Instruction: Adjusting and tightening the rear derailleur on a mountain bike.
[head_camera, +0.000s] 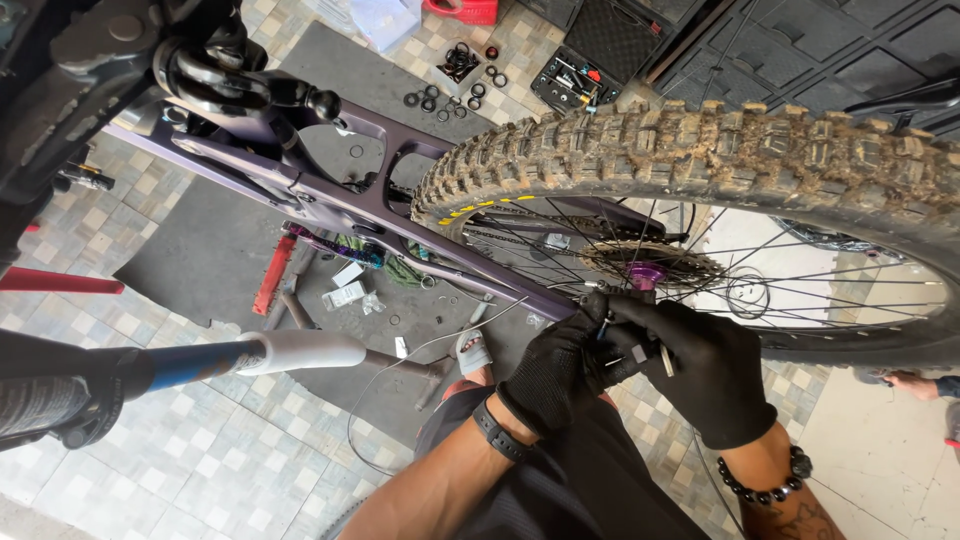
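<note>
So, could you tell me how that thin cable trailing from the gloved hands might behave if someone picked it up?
The thin cable would probably flop yet spring back, since it hangs in a loose curve toward the tiled floor. It looks light for its length. It may slip through the gloved left hand, being thin and smooth.

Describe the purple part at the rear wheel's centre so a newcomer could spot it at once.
Start at the muddy knobby tyre and follow the spokes inward to the cassette. The hub end sits just above the gloved hands; it alone is bright purple among grey cogs.
</note>
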